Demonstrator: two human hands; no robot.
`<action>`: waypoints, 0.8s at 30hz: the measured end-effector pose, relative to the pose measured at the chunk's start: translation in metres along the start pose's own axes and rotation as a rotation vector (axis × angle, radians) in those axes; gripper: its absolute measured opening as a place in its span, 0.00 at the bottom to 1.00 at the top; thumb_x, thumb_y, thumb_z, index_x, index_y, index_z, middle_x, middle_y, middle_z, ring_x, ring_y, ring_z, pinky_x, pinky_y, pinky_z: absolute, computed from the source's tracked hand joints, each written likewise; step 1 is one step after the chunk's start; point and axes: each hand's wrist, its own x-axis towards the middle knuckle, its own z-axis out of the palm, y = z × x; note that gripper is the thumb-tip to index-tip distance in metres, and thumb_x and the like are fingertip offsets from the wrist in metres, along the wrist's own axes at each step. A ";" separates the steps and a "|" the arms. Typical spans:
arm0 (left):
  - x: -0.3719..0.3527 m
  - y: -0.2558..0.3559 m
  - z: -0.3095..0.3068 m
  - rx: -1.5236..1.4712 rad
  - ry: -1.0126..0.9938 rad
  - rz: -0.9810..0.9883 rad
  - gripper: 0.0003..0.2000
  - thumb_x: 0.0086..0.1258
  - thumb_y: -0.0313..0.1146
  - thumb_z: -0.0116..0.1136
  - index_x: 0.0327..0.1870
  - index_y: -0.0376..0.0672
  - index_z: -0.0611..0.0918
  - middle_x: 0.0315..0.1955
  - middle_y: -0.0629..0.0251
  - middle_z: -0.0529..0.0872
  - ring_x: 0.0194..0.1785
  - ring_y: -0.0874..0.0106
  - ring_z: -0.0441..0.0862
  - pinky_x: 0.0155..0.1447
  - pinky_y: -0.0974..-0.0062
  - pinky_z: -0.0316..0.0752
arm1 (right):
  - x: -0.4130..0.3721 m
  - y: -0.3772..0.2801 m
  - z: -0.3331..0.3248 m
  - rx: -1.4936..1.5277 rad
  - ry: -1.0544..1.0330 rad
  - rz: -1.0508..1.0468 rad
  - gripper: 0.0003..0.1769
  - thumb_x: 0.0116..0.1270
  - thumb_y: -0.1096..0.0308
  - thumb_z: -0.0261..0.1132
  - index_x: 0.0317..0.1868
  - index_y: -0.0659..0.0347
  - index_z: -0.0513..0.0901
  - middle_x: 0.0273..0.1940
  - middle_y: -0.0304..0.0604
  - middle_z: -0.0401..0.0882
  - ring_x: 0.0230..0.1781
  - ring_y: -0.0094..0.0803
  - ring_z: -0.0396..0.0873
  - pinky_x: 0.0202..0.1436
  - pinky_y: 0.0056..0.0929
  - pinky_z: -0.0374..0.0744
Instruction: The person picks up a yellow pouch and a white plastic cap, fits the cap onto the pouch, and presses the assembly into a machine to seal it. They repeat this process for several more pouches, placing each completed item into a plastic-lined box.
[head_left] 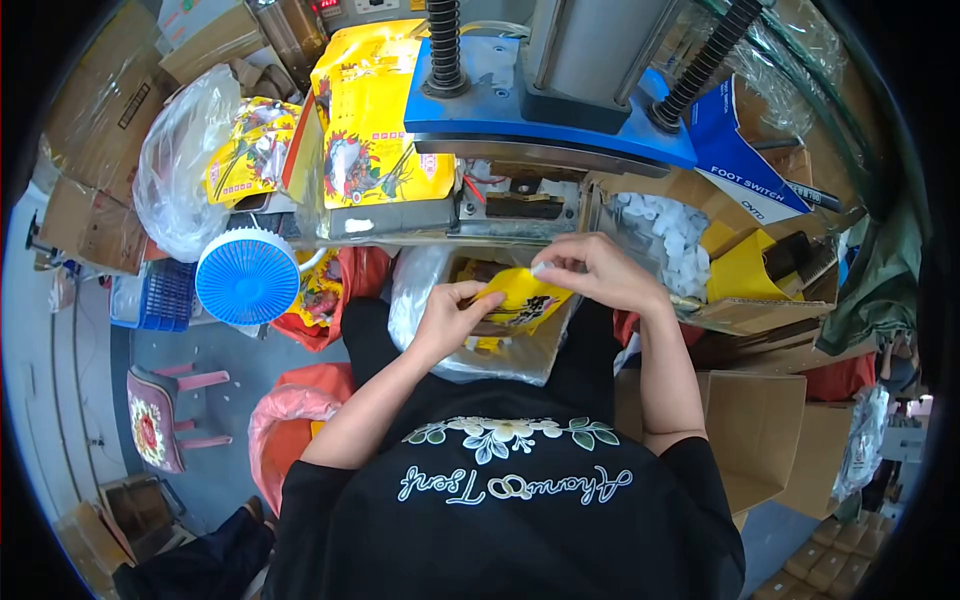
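Our left hand (pixel 455 318) clamped on yellow pouch (pixel 522 300), pouch between both grips. Our right hand (pixel 600 270) pinches small white piece (pixel 543 268) tight, just above pouch. Clear bag (pixel 500 355) beneath.

**A cramped workshop corner, crowded around your seat with cartons and bags**

To your left the grey floor (pixel 60 340) shows beside a pink stool (pixel 152 428) with a flowered cushion, a blue basket (pixel 165 295) and a round blue fan (pixel 248 276). Ahead of you stands a blue press (pixel 560 125) with two black springs, and brown cardboard (pixel 90 110) is stacked at the far left next to a clear plastic bag (pixel 175 170). On your right open cartons (pixel 760 430) crowd together below a blue-and-white box (pixel 745 165) marked FOOT SWITCH, with a green cloth (pixel 880 280) at the edge. The light is bright and even.
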 end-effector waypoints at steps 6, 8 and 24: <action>0.039 0.025 0.014 -0.523 0.153 -0.241 0.11 0.70 0.31 0.64 0.42 0.28 0.85 0.34 0.60 0.89 0.34 0.77 0.85 0.39 0.79 0.79 | -0.018 0.012 -0.024 -0.376 0.569 0.160 0.21 0.65 0.58 0.68 0.54 0.61 0.83 0.37 0.44 0.84 0.36 0.41 0.83 0.40 0.35 0.78; 0.052 0.028 0.017 -0.684 0.153 -0.286 0.11 0.71 0.30 0.63 0.43 0.28 0.85 0.36 0.58 0.89 0.34 0.74 0.86 0.40 0.77 0.81 | -0.030 0.025 -0.040 -0.585 0.662 0.303 0.20 0.66 0.60 0.68 0.55 0.60 0.83 0.40 0.46 0.85 0.40 0.46 0.83 0.43 0.39 0.79; 0.039 0.002 -0.082 1.103 0.442 0.370 0.38 0.57 0.49 0.71 0.69 0.50 0.71 0.71 0.60 0.69 0.77 0.59 0.58 0.78 0.48 0.43 | -0.040 0.076 -0.028 -0.777 0.663 0.411 0.12 0.63 0.67 0.68 0.46 0.53 0.79 0.45 0.48 0.75 0.41 0.55 0.81 0.42 0.50 0.78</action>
